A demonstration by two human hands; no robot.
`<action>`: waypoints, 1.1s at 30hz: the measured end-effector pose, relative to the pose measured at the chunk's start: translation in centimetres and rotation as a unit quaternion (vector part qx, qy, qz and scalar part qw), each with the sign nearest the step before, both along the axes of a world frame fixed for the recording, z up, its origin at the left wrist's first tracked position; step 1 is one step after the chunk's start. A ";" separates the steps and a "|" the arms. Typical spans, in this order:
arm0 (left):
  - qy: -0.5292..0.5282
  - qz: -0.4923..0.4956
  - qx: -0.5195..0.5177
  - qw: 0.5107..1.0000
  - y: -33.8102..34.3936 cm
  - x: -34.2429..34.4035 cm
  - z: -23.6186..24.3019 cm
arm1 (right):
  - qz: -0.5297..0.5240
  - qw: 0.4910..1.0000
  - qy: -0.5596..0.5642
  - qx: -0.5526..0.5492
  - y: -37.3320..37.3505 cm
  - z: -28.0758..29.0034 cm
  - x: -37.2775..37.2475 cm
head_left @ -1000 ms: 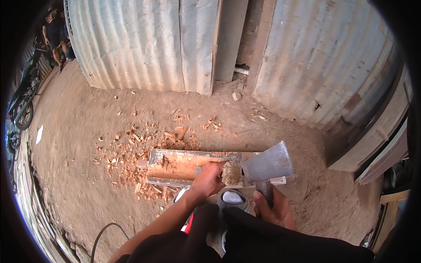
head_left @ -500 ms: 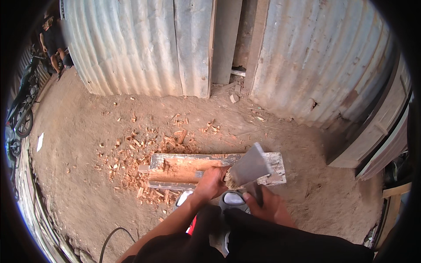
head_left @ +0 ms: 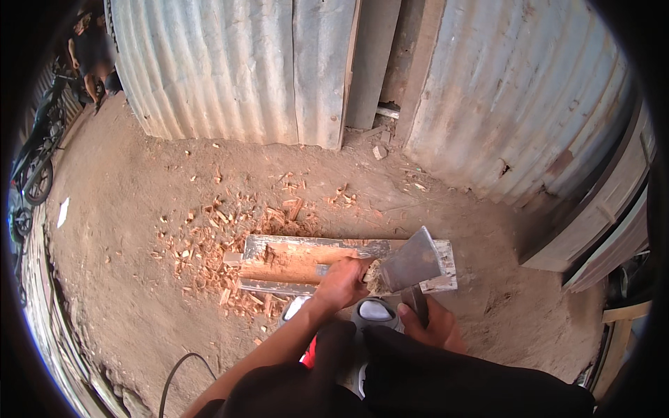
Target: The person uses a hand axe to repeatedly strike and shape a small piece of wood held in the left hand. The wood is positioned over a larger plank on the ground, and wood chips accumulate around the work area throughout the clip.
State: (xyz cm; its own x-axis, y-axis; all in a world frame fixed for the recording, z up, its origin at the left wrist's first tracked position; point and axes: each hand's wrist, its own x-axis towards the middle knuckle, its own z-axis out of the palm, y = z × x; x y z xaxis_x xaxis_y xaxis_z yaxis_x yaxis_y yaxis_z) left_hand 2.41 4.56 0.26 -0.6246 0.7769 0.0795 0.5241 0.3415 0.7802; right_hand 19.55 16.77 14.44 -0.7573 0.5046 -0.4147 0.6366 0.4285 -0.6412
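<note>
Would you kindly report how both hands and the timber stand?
Left hand gripping chisel; right hand gripping hatchet. Timber partly hollowed; chips around its left end.

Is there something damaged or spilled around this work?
Yes. Orange wood chips litter the brown dirt by the left end of the long hollowed wooden block. The tan handle end beside the flat grey metal head looks frayed, perhaps from striking. The grey corrugated metal sheet at right has a dark hole.

You wear loose, plain black clothing [head_left: 453, 375] across the lower edge, from four to seven o'clock. Near six o'clock your footwear [head_left: 376, 323] shows grey, rounded at the toes, with white in its openings. Your left hand [head_left: 342, 283] and right hand [head_left: 435, 325] are bare.
</note>
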 end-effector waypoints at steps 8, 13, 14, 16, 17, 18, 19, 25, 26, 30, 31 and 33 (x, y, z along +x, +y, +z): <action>0.016 0.042 0.087 0.995 -1.6 -0.1 2.1 | -0.061 0.991 0.114 -0.035 -1.5 2.4 -0.1; -0.036 0.046 0.066 0.996 -1.3 -0.5 0.3 | 0.050 0.997 -0.009 0.052 0.1 -0.8 -0.2; -0.031 0.048 0.055 0.997 -1.2 -0.2 0.5 | 0.041 0.998 0.007 0.036 0.1 -1.1 0.0; -0.016 0.053 0.028 0.998 -1.4 -0.1 0.9 | 0.024 0.999 0.043 -0.001 -0.3 -1.4 0.1; -0.012 0.041 0.031 0.999 -1.5 -0.2 1.0 | 0.016 0.998 0.056 -0.006 -0.5 -1.0 -0.1; -0.008 0.029 0.035 0.999 -1.5 -0.1 1.1 | 0.007 0.998 0.068 -0.011 -0.8 -0.3 -0.3; -0.006 0.021 0.043 0.999 -1.2 0.0 1.2 | 0.003 0.997 0.078 -0.012 -0.8 0.3 -0.5; -0.012 -0.014 0.049 0.999 0.0 -0.1 0.7 | 0.014 1.000 0.011 -0.015 0.1 -0.6 -0.6; -0.002 -0.019 0.044 0.999 0.1 0.0 0.5 | 0.006 1.000 0.018 -0.011 0.3 -0.9 -0.3; 0.026 -0.028 0.029 0.999 0.7 0.5 -0.8 | -0.026 0.998 0.047 -0.030 1.1 -0.6 0.7; 0.032 -0.028 0.044 0.998 1.0 0.4 -0.6 | -0.038 0.996 0.065 -0.044 0.9 0.0 0.6; 0.023 -0.054 0.027 0.998 1.4 -0.1 1.4 | -0.085 0.988 0.044 -0.122 0.6 1.7 0.2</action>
State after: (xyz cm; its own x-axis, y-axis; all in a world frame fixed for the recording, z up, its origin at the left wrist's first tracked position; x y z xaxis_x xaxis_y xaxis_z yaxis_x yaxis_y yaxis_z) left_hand 2.36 5.91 1.63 -0.5317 0.8336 0.1499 0.5911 0.2385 0.7705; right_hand 19.71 17.40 16.17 -0.7082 0.5210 -0.4765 0.6237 0.1454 -0.7680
